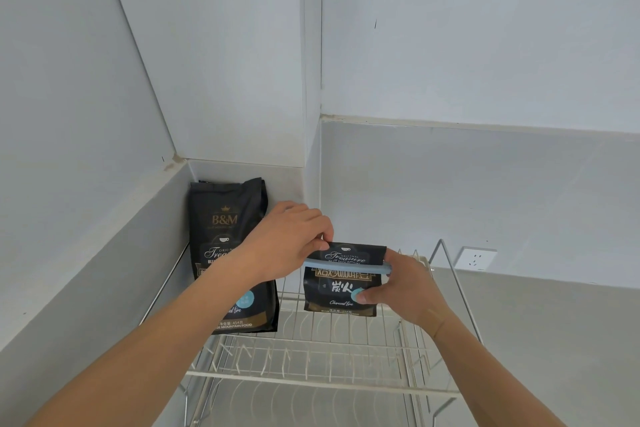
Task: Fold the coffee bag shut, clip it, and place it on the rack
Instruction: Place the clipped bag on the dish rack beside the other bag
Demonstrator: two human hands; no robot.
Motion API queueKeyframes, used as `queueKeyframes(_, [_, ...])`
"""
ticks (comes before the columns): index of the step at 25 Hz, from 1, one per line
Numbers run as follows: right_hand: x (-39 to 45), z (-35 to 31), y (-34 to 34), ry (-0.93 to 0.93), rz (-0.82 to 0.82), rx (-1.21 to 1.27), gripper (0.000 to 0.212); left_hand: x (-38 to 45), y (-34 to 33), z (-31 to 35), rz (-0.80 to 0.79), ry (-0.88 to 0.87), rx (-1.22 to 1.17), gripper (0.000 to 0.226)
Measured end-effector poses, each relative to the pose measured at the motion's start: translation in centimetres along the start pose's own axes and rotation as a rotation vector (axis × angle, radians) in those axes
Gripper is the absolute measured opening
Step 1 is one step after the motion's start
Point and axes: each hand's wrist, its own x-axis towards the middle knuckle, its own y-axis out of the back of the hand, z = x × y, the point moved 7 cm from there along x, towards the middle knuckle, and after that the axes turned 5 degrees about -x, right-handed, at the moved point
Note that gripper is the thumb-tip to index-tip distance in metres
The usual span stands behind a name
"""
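In the head view, the only one, the folded coffee bag (341, 282) is held upright over the upper tier of the wire rack (311, 350), its base just above or perhaps touching the wires; I cannot tell which. A pale blue clip (346, 266) runs across the bag below the folded top, its long axis level, from nine to three o'clock.

The left hand (291, 239) comes in from about eight o'clock and is pinched together on the bag's top left corner, at the clip's left end. The right hand (403, 282) comes from about four o'clock and is clamped on the bag's right edge, thumb pressed on the front near the round blue label, fingers hidden behind. Both hands are on the bag, so neither is nearer.

The coming move, as I judge it, turns on the short drop straight down: the bag's base faces six o'clock toward the wires, and its tall axis should stay upright as it is set down and released.

A second, taller coffee bag (232, 253) stands unfolded at nine o'clock from the held one, leaning in the wall corner on the rack's left side, near but apart. The rack's raised end frame (450, 274) rises at three o'clock, behind the right hand. A wall socket (477, 258) sits beyond it. The wire space beneath the bag looks free.
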Motion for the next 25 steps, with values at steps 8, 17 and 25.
queueKeyframes(8, [0.0, 1.1, 1.1, -0.068, 0.009, -0.069, 0.058, 1.0, -0.7, 1.7, 0.004, -0.028, 0.014, 0.008])
queueKeyframes(17, [0.0, 0.5, 1.5, -0.047, -0.01, -0.036, 0.061, 0.6, -0.1, 1.4, 0.039, -0.003, -0.026, 0.008])
queueKeyframes(25, [0.2, 1.0, 2.6, -0.066, -0.021, -0.05, 0.063, 1.1, -0.3, 1.7, 0.04, -0.013, -0.034, 0.008])
